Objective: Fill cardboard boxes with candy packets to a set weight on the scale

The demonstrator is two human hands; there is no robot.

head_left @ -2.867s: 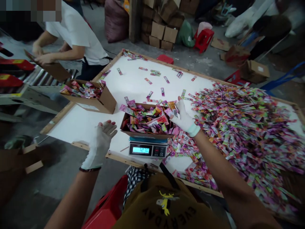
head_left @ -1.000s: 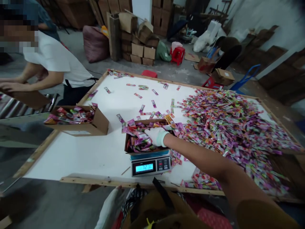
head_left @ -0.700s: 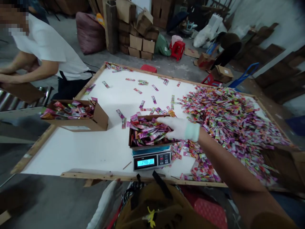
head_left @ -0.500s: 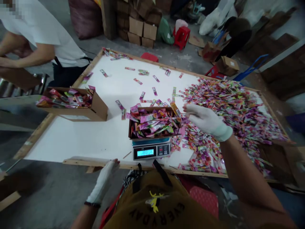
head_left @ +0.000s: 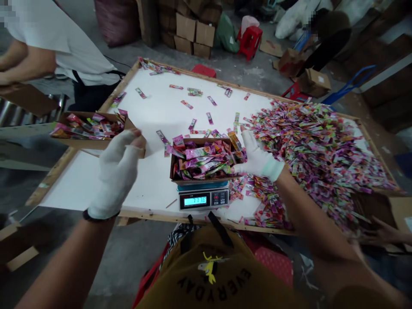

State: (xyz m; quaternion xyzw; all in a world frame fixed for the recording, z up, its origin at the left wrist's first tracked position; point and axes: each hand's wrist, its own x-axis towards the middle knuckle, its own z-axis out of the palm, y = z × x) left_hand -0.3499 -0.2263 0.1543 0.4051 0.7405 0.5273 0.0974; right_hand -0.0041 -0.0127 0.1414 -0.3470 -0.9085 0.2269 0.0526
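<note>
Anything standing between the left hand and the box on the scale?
No obstacle visible: white tabletop shows between the left hand and the box. Loose packets lie by its far left corner, and another filled box is beyond the hand, not between.

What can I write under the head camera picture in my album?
Gloved right hand beside a box of colorful packets on a scale, near a big packet pile.

Box [head_left: 186, 182] on scale [head_left: 204, 200], pkt pile [head_left: 318, 150] to R.
</note>
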